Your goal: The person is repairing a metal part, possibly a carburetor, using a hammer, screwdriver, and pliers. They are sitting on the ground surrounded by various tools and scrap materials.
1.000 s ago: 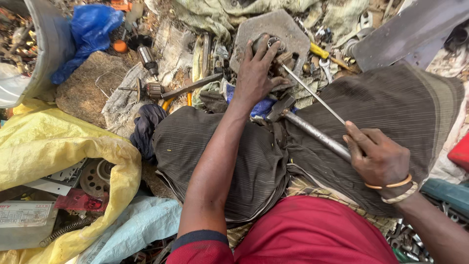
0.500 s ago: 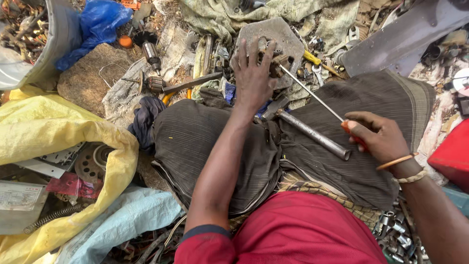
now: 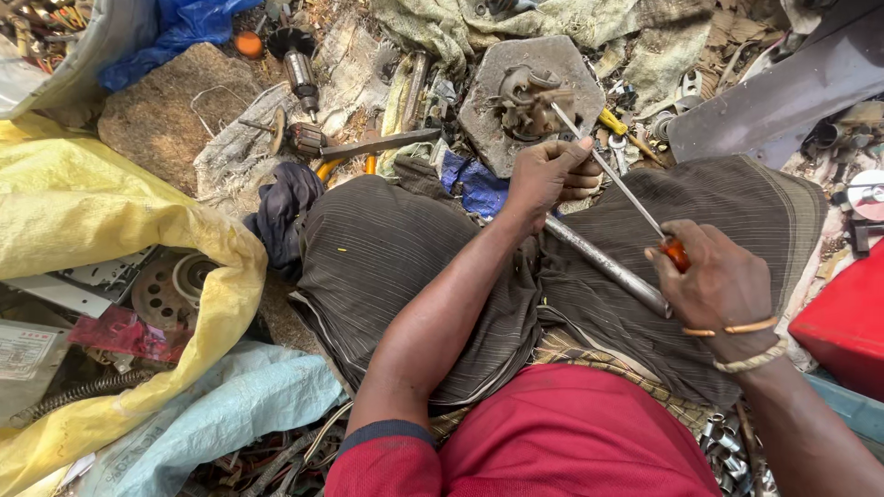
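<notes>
My right hand grips the orange handle of a long screwdriver. Its thin shaft runs up-left, and the tip rests on a rusty metal part lying on a grey hexagonal stone slab. My left hand is curled into a fist at the slab's near edge, its fingers against the screwdriver shaft, just below the metal part. A steel pipe lies across my lap on the dark striped cloth, passing under my left wrist towards my right hand.
A yellow sack with scrap discs fills the left. A motor armature and a flat metal bar lie at the upper left. A grey metal sheet and a red container stand on the right. Small nuts litter the bottom right.
My left hand has come off the metal part, pulled back to the slab's near edge and closed into a fist. The right hand has stayed on the screwdriver handle.
</notes>
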